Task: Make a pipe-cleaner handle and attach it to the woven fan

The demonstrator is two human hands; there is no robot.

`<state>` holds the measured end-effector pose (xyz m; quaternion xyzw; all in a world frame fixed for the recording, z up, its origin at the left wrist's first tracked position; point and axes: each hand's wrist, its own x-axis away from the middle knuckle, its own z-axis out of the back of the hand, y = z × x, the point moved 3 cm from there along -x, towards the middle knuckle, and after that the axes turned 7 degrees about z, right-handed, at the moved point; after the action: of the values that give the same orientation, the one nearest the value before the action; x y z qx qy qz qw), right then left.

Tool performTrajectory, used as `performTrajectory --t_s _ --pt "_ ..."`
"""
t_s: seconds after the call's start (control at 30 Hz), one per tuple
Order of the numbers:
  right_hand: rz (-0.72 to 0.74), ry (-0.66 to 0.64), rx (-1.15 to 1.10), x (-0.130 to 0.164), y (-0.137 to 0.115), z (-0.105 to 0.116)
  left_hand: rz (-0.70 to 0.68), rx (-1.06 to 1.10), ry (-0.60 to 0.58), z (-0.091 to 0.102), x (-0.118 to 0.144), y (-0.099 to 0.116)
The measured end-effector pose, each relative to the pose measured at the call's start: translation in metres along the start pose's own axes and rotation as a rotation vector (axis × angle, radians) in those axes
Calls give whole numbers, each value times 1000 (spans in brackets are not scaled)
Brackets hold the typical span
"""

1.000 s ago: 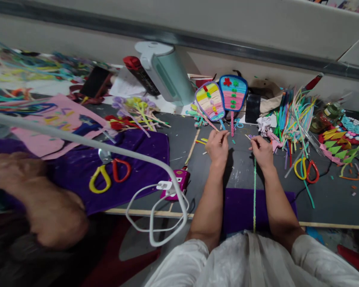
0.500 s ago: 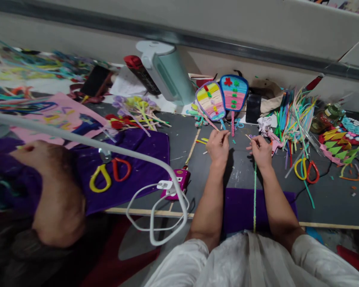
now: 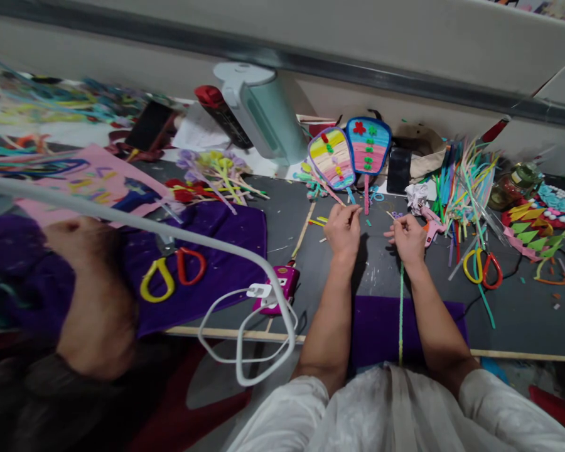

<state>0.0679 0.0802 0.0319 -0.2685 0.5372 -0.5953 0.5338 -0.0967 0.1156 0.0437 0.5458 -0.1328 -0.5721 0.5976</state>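
Note:
My left hand (image 3: 343,229) is closed in a pinch above the grey table; whatever lies between thumb and fingertips is too small to make out. Close by on the right, my right hand (image 3: 408,241) pinches a thin pale pipe cleaner (image 3: 390,216), its tip pointing at the left hand. A light green fuzzy strand (image 3: 401,301) runs from beneath the right hand down to my waist; whether that hand holds it is hidden. Beyond my hands lie two fan-shaped pieces, one yellow and pink (image 3: 332,160), one blue and pink (image 3: 368,147). A pink glue gun (image 3: 433,227) lies beside my right hand.
Bundled pipe cleaners (image 3: 468,188) and scissors (image 3: 483,267) lie to the right. A purple cloth (image 3: 371,326) is at the front edge. Leftward are a magenta power socket (image 3: 286,285), a white cable (image 3: 226,251), more scissors (image 3: 157,280) and a co-worker's arm (image 3: 94,301).
My right hand has shifted very slightly left, while my left hand stays almost still. The co-worker's hand at the left has moved a little to the right.

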Motion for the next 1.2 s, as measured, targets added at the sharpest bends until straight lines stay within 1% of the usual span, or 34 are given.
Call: performTrajectory --t_s 0.37,0.57,0.8,0.97,1.13,1.2 --pt "116 -60 149 -5 -2 7 21 7 24 3 -3 -4" --pt "110 -75 141 -4 0 6 31 2 24 3 -3 -4" --pt "118 -59 211 -5 -4 9 60 4 -1 2 -3 -5" --pt "104 -61 167 -6 -3 11 90 60 -2 2 -4 -4" --pt "61 -61 84 -6 2 10 100 98 -3 2 -5 -5" --pt "28 -80 29 -7 4 9 93 125 9 2 -5 -7"
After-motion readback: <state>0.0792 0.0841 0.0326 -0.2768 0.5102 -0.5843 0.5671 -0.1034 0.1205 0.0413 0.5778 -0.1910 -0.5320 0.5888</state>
